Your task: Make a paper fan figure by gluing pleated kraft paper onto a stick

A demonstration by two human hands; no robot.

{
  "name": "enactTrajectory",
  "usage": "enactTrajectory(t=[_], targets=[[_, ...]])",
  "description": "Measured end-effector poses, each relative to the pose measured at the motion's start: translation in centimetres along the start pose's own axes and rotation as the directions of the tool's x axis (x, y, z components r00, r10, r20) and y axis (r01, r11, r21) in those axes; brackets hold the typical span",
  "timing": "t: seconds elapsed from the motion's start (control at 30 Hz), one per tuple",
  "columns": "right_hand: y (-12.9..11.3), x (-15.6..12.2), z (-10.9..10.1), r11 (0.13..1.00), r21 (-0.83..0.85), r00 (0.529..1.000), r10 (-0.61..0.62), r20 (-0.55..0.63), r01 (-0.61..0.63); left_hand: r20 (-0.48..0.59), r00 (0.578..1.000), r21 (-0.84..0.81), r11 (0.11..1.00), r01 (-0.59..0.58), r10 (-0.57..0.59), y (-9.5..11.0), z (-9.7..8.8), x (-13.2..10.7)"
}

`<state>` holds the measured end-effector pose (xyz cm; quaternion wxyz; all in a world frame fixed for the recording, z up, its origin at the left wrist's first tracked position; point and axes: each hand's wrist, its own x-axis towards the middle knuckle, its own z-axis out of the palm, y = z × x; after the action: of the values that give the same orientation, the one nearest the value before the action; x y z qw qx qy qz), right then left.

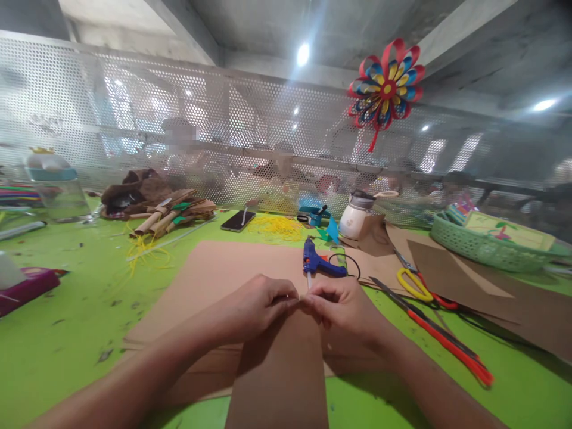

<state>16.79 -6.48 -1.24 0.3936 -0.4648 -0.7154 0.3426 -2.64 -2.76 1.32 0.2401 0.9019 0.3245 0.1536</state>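
My left hand (259,307) and my right hand (342,307) meet at the far edge of a brown paper strip (279,375) that runs toward me. Both hands are closed, with fingertips pinching that edge between them. The strip lies over a larger brown cardboard sheet (214,274) on the green table (67,333). Just beyond my fingers lies a blue glue gun (317,262) with its black cord looped beside it.
To the right lie yellow-handled scissors (413,283), red and black pipe cleaners (447,342), more brown sheets (491,298) and a green basket (482,244). Farther back are a white bottle (353,217), a phone (238,220), yellow shreds (274,226), rolled paper tubes (165,217). A perforated screen (179,131) carries a paper flower (386,89).
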Motion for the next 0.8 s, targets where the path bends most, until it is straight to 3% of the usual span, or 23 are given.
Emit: enactTrajectory(t=[0.27, 0.53, 0.8], targets=[[-0.8, -0.2, 0.2, 0.979, -0.166, 0.993, -0.109, 0.041, 0.114, 0.03, 0.999, -0.016, 1.0, 0.025, -0.024, 0.1, 0.0, 0.0], [-0.2, 0.1, -1.0, 0.992, -0.112, 0.998, -0.058, 0.028, 0.061, 0.167, 0.985, -0.109, 0.992, 0.059, -0.04, -0.8, -1.9, -0.3], [0.3, 0.5, -1.4, 0.999, -0.034, 0.998, -0.033, 0.058, 0.035, 0.253, 0.967, -0.275, 0.957, 0.092, -0.021, -1.8, -1.8, -0.1]])
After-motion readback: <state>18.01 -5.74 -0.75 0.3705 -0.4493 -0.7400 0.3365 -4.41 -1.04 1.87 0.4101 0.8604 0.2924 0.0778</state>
